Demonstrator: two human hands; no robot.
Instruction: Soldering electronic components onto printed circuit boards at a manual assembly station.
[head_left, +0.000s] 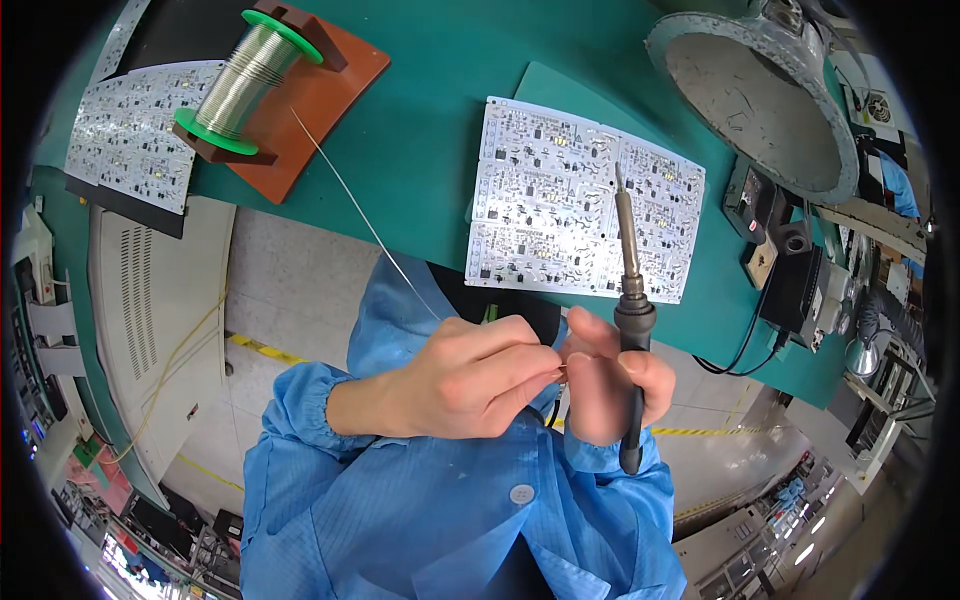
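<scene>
My left hand (pixel 460 380) is closed in a pinch on the solder wire (pixel 365 218), in front of my chest. The wire runs up and left from that hand to a spool of solder (pixel 248 80) with green flanges. My right hand (pixel 600 390) is closed around the black handle of a soldering iron (pixel 634 320), its fingers close to the left fingertips. A short bit of wire seems to show between the hands. The iron points away from me, its tip over the white circuit board panel (pixel 540 200), whether touching or above I cannot tell.
The spool's stand rests on a reddish-brown base (pixel 340 90) on the green bench mat (pixel 420 60). More circuit boards (pixel 130 130) lie at the far left. A grey funnel-shaped hood (pixel 760 100) hangs at the far right, above a black box (pixel 795 285) with a cable.
</scene>
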